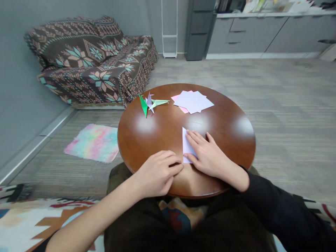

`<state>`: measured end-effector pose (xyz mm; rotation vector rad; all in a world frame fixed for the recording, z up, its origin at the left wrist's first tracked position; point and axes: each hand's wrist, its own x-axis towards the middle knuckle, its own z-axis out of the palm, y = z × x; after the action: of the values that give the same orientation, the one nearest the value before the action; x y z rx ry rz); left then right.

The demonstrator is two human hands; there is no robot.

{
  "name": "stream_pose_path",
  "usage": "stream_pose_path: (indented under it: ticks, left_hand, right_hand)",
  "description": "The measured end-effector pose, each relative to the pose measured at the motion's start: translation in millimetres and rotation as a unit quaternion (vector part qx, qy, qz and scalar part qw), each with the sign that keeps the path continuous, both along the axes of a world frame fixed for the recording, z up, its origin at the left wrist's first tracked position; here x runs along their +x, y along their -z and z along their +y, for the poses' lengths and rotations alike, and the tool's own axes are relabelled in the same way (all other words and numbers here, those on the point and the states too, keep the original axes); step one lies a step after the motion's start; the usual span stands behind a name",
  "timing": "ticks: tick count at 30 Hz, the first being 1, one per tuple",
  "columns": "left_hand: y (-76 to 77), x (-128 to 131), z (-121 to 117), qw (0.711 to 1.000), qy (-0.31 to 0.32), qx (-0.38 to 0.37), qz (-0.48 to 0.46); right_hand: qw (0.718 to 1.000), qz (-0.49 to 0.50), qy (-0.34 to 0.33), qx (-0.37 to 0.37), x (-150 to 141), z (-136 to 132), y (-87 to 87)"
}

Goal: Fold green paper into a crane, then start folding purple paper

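Lightly, right fingers [196, 139] spread on folded paper [187, 147]

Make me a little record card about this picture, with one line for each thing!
Left hand: flat on the round wooden table, beside the paper
Right hand: fingers resting on the folded lilac paper
Paper pile: lilac paper squares on top of pink paper
Paper birds: origami cranes, green and lilac, at the table's far side
Floor: fuzzy rainbow mat
Behind: patterned sofa
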<state>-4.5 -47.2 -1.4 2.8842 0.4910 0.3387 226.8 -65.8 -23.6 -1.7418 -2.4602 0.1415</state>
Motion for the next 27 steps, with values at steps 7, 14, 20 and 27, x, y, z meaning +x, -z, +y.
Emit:
stream_pose_path:
  ticks: [7, 14, 20, 27]
  left_hand:
    - [-1.2, 6.7, 7.8, 0.999, 0.004, -0.038, 0.003]
    - [3.9, 2.7, 9.7, 0.996, 0.009, -0.076, -0.051]
    - [16.5, -2.0, 10.5, 0.990, -0.018, -0.058, -0.126]
    - [17.3, 2.5, 11.1, 0.998, 0.005, 0.001, -0.070]
  right_hand:
    - [1.000, -0.001, 0.000, 0.002, -1.2, 0.3, -1.5]
    - [1.000, 0.004, 0.000, 0.003, -1.7, 0.1, -1.1]
    - [1.000, 0.005, 0.003, -0.002, -1.9, -0.1, -1.8]
    - [1.000, 0.006, 0.003, -0.004, -2.4, 0.0, -1.8]
